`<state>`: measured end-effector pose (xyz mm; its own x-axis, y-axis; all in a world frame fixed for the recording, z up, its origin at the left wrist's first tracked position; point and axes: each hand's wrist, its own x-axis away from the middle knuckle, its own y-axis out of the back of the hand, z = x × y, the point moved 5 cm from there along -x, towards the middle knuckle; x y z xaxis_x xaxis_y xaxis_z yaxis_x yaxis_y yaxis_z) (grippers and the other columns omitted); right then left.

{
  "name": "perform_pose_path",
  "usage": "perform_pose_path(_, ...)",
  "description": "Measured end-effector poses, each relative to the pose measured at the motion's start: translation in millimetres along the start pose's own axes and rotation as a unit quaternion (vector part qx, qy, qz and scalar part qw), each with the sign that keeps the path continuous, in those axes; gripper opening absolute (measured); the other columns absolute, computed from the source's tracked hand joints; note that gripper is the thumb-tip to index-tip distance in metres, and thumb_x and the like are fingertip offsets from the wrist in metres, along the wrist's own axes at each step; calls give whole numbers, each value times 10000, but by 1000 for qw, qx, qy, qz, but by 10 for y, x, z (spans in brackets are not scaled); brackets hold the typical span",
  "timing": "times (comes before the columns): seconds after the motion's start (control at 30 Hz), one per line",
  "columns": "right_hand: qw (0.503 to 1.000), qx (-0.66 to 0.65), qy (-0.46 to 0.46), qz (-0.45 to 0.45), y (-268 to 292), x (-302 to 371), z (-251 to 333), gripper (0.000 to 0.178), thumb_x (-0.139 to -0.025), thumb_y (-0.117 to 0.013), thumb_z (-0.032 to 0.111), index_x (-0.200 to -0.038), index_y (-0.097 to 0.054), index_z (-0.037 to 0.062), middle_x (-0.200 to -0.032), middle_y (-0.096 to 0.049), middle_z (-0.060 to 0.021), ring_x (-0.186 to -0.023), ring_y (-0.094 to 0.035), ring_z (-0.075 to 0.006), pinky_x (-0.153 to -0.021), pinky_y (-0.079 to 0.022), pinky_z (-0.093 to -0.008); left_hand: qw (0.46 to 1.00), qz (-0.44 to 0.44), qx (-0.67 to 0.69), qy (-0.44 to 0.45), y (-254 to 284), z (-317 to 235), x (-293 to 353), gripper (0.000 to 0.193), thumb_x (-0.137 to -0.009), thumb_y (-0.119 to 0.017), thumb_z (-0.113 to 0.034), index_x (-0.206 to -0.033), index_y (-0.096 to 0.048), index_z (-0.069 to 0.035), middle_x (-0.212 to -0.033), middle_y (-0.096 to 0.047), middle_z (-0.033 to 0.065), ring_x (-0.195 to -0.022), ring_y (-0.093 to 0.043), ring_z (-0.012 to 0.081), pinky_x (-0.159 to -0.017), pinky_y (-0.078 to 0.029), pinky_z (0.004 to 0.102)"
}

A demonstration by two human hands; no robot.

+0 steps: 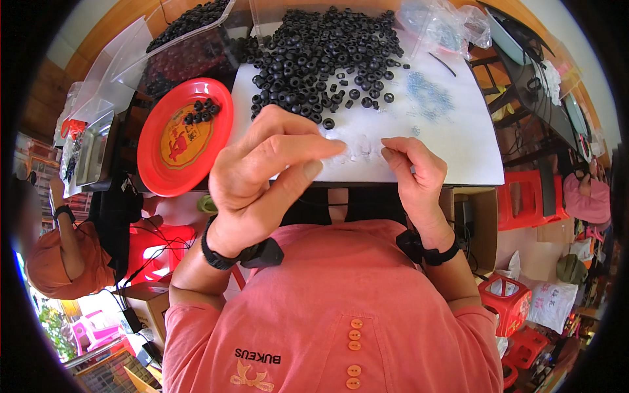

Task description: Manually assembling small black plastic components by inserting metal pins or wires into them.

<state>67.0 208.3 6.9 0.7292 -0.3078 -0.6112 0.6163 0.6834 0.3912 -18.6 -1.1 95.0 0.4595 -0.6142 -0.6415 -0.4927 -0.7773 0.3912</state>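
Head view, looking down over a coral-pink buttoned shirt (341,308) at a white bench (458,150).

L hand (262,164) is raised above the near bench edge, fingers curled in, thumb and forefinger tips pinched together. Whatever sits in the pinch is too small to tell; can't say if it's gripping a part. R hand (413,173) rests at the bench's near edge, forefinger and thumb pointing left toward the L fingertips, loosely curled, nothing visible in it. Black wristbands w/ small black units on both wrists.

Between the two sets of fingertips lies a small scatter of clear little pieces (360,147) on the bench, just beside the R forefinger. Blurry, shape not readable.

Further back, a big heap of black rubber rings (321,52) covers the far middle of the bench, a few strays rolled toward the hands. To its right, a patch of tiny pale-blue bits (429,92) and a crumpled clear plastic bag (445,23). A thin black strip (442,63) lies near the bag.

Left of the bench: a red round plate (164,164) w/ a yellow centre, holding a small cluster of black rings near its top right. Behind it, a clear plastic tub (190,46) full of more black rings.

Far left, another person in an orange top (59,262); far right, someone in pink (586,196). Red plastic stools (527,196) stand right of the bench.
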Motion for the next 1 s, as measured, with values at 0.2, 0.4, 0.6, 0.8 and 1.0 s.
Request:
perform_pose_path(0.2,998,-42,-51,5,26,43,-70,122,-852,-643,-46,-954,-669,15,-806,-661,-82,-667,-593,-150,-623,-468,-247,959,113,261,16,-101,-485,-296,173,-757,-652,45,-923,-692,13,-897,-668,176,-782,-623,247,-637,-477,305)
perform_pose_path(0.4,998,-15,-59,12,5,48,-132,125,-853,-648,-26,-967,-670,20,-843,-675,-84,-693,-608,-155,-646,-474,-243,896,145,390,153,-309,-714,-254,170,-839,-620,-79,-922,-680,57,-829,-689,172,-760,-647,248,-560,-480,328)
perform_pose_path(0.6,999,-21,-49,10,-8,-1,-75,126,-856,-633,-28,-965,-678,15,-845,-677,-86,-694,-608,-151,-646,-475,-245,907,130,367,163,-252,-685,-183,162,-836,-623,-76,-915,-677,55,-832,-685,173,-753,-643,245,-560,-481,325)
perform_pose_path(0.8,998,9,-63,6,15,10,-26,127,-847,-639,-35,-953,-679,21,-773,-639,-76,-627,-546,-145,-587,-429,-244,923,126,333,144,-199,-559,-186,153,-834,-626,-73,-908,-674,52,-834,-681,174,-745,-640,241,-559,-481,322)
perform_pose_path(1.0,999,23,-41,16,34,53,34,127,-841,-649,-43,-948,-676,22,-742,-609,-71,-616,-534,-150,-574,-417,-248,940,120,301,105,-134,-429,-279,145,-831,-629,-70,-901,-670,50,-837,-678,175,-738,-637,237,-559,-481,318)
